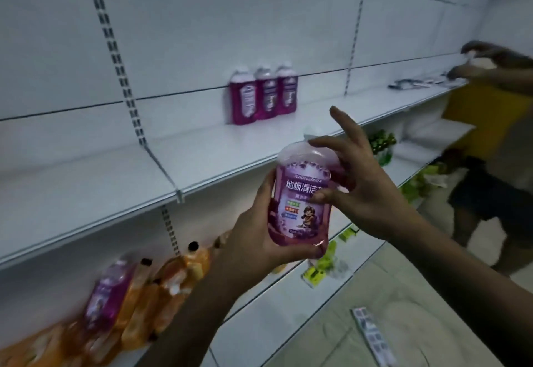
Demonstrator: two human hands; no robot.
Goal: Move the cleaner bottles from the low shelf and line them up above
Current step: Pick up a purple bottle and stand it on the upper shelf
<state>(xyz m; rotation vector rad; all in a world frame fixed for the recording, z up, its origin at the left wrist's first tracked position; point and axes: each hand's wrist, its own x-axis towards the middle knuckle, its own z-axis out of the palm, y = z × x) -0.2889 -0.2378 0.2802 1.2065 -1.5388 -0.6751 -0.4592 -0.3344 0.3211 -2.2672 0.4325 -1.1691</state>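
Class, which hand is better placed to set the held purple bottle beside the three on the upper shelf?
Probably the left. The left hand wraps the purple bottle low around its body; the right hand only pinches its upper part, other fingers splayed. The three bottles stand just above.

The head view (wide, tilted) looks forward-down, close on the shelves (86, 182).

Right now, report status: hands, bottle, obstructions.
Grip: left hand and right hand both on purple bottle. Above, three bottles lined up. Nothing between bottle and upper shelf; person far right.
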